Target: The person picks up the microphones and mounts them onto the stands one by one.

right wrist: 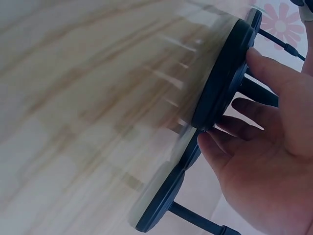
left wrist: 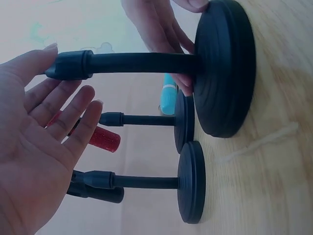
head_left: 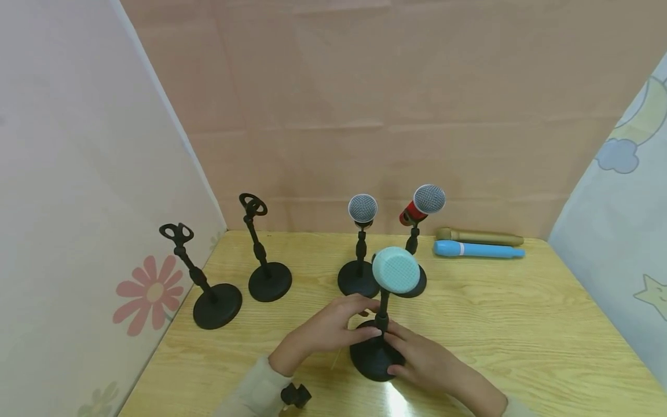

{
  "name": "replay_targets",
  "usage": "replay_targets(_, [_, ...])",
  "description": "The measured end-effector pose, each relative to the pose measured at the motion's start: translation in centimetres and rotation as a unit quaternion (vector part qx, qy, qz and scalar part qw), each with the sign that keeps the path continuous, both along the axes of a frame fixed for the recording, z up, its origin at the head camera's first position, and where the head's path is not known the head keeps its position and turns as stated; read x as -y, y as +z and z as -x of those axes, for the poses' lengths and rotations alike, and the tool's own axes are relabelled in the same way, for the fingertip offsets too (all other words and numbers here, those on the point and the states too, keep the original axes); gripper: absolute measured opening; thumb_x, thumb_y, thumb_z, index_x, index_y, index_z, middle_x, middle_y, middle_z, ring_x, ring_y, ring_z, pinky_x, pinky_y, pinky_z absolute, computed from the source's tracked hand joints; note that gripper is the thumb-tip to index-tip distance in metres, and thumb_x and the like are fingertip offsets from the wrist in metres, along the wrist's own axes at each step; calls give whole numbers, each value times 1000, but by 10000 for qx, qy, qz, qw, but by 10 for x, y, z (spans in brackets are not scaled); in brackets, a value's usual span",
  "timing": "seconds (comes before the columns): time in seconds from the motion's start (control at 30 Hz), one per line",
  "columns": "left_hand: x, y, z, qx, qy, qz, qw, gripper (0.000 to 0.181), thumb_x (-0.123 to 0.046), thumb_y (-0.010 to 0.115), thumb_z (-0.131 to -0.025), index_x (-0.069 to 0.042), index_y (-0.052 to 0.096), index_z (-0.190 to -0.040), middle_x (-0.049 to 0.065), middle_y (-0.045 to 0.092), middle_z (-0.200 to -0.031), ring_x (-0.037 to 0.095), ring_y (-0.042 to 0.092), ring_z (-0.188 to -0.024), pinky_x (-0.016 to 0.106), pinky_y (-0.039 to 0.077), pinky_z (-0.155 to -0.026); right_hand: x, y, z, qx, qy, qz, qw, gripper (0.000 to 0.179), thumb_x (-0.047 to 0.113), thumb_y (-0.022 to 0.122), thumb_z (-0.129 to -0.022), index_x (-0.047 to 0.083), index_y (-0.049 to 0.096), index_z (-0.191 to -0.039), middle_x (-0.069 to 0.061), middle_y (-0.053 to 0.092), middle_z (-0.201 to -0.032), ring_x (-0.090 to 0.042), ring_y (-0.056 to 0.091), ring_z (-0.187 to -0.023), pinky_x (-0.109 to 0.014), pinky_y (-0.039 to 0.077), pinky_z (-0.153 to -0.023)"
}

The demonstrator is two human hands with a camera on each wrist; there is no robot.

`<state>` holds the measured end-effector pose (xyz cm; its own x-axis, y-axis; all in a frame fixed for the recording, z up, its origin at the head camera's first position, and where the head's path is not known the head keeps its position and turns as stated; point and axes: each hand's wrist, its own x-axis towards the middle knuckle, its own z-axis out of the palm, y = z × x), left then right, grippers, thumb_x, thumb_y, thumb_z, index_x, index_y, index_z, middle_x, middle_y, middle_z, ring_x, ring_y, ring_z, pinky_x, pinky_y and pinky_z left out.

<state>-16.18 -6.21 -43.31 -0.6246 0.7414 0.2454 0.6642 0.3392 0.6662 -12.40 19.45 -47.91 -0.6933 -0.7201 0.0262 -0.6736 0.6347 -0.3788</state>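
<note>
A black microphone stand [head_left: 369, 356] stands upright on the table in front of me, bearing a microphone with a mint-green head [head_left: 396, 270]. My left hand [head_left: 341, 325] is at its pole; in the left wrist view, thumb and index finger lie on opposite sides of the collar [left wrist: 73, 64], the other fingers loosely extended. My right hand [head_left: 424, 358] holds the round base; in the right wrist view its thumb and fingertips touch the rim of the base [right wrist: 222, 73] at separate places. Behind stand two more stands, holding a silver-headed microphone [head_left: 362, 208] and a red microphone [head_left: 429, 199].
Two stands with bare clips, one stand [head_left: 217, 306] nearer and another stand [head_left: 270, 282] farther back, are at the left. A gold microphone [head_left: 482, 236] and a blue microphone [head_left: 476, 249] lie at the back right. Near my left sleeve is a small black piece [head_left: 296, 395].
</note>
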Motion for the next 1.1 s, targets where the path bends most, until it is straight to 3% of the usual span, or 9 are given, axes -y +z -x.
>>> replay_targets(0.17, [-3, 4, -1, 80, -73, -125, 9999, 42, -26, 66, -101, -11, 58, -139, 2, 65, -132, 10, 59, -123, 20, 50, -98, 0, -1, 0, -113, 17, -40, 9999, 58, 35, 68, -98, 0, 55, -143, -17, 42, -156, -35, 53, -133, -48, 52, -100])
replay_targets(0.4, [-11, 2, 1, 542, -213, -190, 9981, 39, -28, 59, -104, -12, 59, -140, -1, 62, -139, 7, 59, -124, 26, 50, -102, -1, 0, 0, -172, -43, -180, 9997, 57, 38, 68, -98, 1, 57, -140, -15, 48, -151, -35, 56, -131, -47, 53, -99])
replay_targets(0.63, [-18, -4, 1, 1005, -112, -508, 9936, 31, -19, 61, -101, -8, 65, -130, 3, 68, -129, 5, 61, -121, 18, 52, -94, -1, 1, -1, -269, -9, -305, 9992, 56, 43, 66, -98, 1, 62, -134, -17, 54, -145, -34, 60, -126, -45, 55, -96])
replay_targets(0.83, [-19, -6, -2, 1079, 129, -646, 9920, 31, -20, 63, -99, -8, 68, -128, 3, 70, -125, 3, 62, -118, 16, 53, -89, 1, 3, -2, -138, -77, -334, 9993, 57, 42, 67, -97, 0, 62, -134, -20, 51, -148, -36, 58, -128, -45, 55, -97])
replay_targets(1.1, [-21, -8, -4, 815, 278, -727, 9936, 32, -19, 65, -97, -6, 69, -126, 3, 72, -124, 3, 64, -115, 14, 54, -84, 1, 1, -3, -255, -70, -344, 9991, 57, 41, 68, -96, -1, 62, -135, -22, 49, -150, -37, 58, -129, -44, 55, -96])
